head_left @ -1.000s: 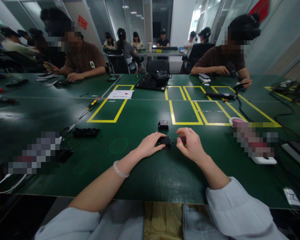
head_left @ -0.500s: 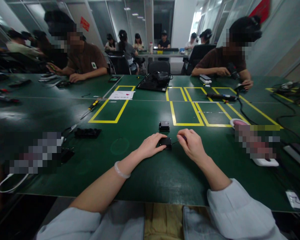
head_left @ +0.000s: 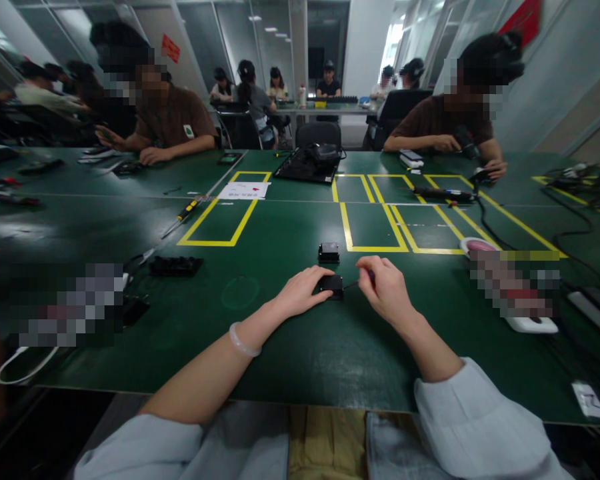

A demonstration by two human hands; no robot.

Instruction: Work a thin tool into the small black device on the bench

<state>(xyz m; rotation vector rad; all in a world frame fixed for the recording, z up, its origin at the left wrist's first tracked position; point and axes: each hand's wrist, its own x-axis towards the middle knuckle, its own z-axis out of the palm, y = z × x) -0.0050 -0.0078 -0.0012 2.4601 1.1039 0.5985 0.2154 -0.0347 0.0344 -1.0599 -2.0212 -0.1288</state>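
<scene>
On the green table, my left hand [head_left: 305, 291] grips a small black box [head_left: 334, 287] from its left side, thumb at the near edge and fingers at the far edge. My right hand [head_left: 381, 285] is closed round the dark handle of a small screwdriver [head_left: 351, 285]. Its thin shaft points left, and the tip is at or close to the box's right side; I cannot tell whether it touches. Most of the handle is hidden in my fingers. Just beyond the held box sits a second black box [head_left: 329, 251] of similar size.
Left of my hands lie a black slotted part [head_left: 175, 266] and a yellow-black screwdriver [head_left: 187, 209]. White-edged blurred items rest at both sides, one with a pale rim [head_left: 533, 325]. Yellow tape [head_left: 377, 249] marks rectangles ahead. Two co-workers sit across the table.
My right hand has shifted very slightly to the right with the screwdriver, and more of its shaft shows. My left hand and the box keep their place.
</scene>
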